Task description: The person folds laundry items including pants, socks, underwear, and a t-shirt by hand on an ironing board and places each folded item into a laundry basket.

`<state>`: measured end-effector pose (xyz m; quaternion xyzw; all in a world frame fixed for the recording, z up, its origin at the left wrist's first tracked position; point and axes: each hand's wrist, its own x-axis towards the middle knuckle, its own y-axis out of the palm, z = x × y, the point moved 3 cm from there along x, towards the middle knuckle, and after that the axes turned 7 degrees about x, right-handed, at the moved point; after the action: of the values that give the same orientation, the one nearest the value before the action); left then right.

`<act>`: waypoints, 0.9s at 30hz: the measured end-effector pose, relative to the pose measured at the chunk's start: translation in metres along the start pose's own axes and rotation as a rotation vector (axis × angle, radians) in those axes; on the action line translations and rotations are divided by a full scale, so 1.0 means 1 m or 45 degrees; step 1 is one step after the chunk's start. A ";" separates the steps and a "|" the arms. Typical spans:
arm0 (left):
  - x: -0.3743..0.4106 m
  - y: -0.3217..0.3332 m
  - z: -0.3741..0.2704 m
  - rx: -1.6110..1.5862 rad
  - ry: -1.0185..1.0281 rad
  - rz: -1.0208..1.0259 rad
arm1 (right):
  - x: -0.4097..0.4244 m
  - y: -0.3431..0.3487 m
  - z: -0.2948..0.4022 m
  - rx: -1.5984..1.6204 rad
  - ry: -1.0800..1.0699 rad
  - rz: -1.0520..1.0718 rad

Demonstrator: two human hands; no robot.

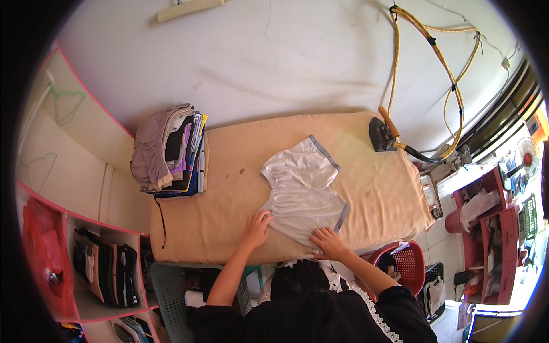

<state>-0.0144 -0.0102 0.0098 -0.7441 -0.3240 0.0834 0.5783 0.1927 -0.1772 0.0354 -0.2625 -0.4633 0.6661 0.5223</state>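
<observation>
A pair of light grey shorts (296, 193) with an elastic waist and darker grey hems lies spread on a padded ironing table (223, 218) covered in tan cloth. The waist faces left, the leg openings right. At the near end of the waistband, my left hand (258, 228) has its fingertips bent on the fabric. My right hand (328, 242) grips the near side of the shorts by the hem, its thumb low at the table's front edge. Away from both hands, a steam iron (381, 135) with an orange-brown handle stands on the far right of the table.
Folded clothes (171, 152) are stacked at the table's left. The iron's yellow hose (441, 47) loops along the wall. Below the front edge are a grey-green basket (165, 296) and a red basket (416, 261). Pink-edged shelves (103, 315) border the left; a red cabinet (506, 257) stands right.
</observation>
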 end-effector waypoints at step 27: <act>0.050 0.028 0.047 -1.524 -1.065 -0.256 | 0.169 -0.113 -0.190 0.987 0.694 -0.494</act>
<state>0.0114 0.0532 -0.0178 -0.8051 -0.5742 0.1158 -0.0937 0.3488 0.0491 0.0768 -0.1228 -0.0696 0.5871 0.7971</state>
